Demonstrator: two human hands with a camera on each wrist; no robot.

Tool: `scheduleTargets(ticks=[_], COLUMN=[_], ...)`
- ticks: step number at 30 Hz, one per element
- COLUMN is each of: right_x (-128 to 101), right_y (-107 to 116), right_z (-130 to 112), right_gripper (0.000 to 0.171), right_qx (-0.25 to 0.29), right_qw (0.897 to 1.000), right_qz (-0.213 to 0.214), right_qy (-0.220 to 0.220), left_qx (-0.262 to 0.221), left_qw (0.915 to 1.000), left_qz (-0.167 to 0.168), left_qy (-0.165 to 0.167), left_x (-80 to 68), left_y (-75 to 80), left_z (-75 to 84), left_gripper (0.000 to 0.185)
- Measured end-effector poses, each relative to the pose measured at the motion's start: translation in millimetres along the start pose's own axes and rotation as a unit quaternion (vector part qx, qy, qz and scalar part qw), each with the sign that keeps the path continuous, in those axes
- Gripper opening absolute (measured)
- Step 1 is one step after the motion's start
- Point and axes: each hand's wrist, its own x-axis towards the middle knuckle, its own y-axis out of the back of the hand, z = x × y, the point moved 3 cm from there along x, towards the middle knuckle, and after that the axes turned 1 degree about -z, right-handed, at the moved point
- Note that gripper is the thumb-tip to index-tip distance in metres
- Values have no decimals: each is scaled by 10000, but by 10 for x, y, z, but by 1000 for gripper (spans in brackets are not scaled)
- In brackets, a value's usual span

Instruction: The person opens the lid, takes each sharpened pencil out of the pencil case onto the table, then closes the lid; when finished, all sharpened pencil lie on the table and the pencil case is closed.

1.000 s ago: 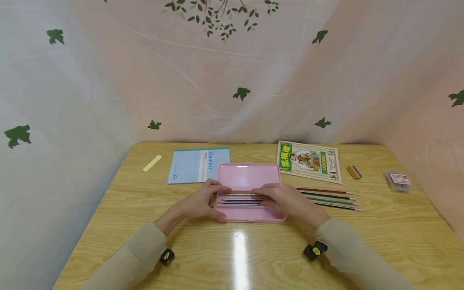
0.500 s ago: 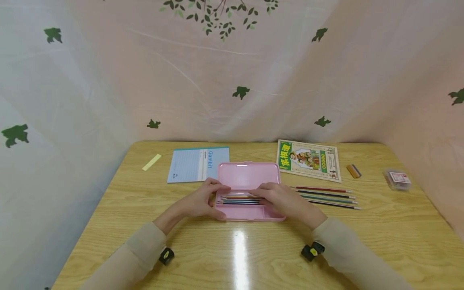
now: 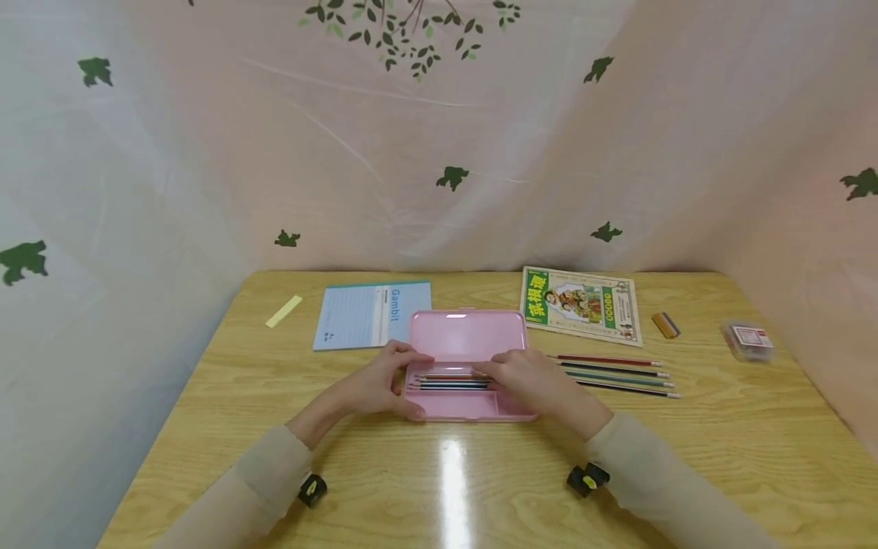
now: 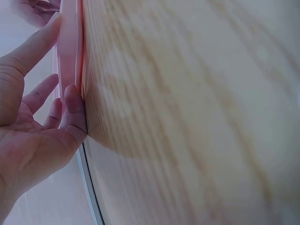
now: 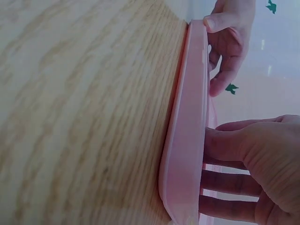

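Left hand [image 3: 373, 389] clamps the near-left end of the open pink pencil case [image 3: 473, 408], thumb on the front wall and fingers curled over the rim: a holding grip that steadies the box on the worktop [image 3: 446, 488]. Right hand [image 3: 531, 381] lies over the right half of the tray, its fingers reaching down onto the pencils in the case [image 3: 449, 381]; whether they pinch one or only press, I cannot tell. Good form here means keeping that left brace firm so the case does not skate on the glossy wood, and nudging the pencils flat and parallel, tips together, so nothing rides up under the lid [image 3: 466, 335]. Just right of the case, four loose pencils [image 3: 617, 374] lie in a row, within easy reach. Beyond them, a blue notebook [image 3: 370, 314] and a green booklet [image 3: 583, 305].
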Motion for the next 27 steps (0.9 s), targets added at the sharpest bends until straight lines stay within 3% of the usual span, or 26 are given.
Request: scheduleTargets(ticks=[7, 15, 27], right_x=[-6, 35, 55], right_y=[-39, -56, -50], right_z=[-26, 48, 74], right_gripper=[34, 35, 38], right_qx=[-319, 787, 1166], right_qw=[9994, 9955, 9913], right_qz=[143, -51, 30], right_qy=[82, -522, -605], left_qx=[14, -6, 22], left_qw=[10000, 10000, 9999], left_qz=[-3, 7, 8], left_qy=[-34, -36, -113], left_x=[-13, 2, 7], left_y=[-9, -14, -10], left_z=[-6, -28, -20], left_gripper=[79, 79, 80])
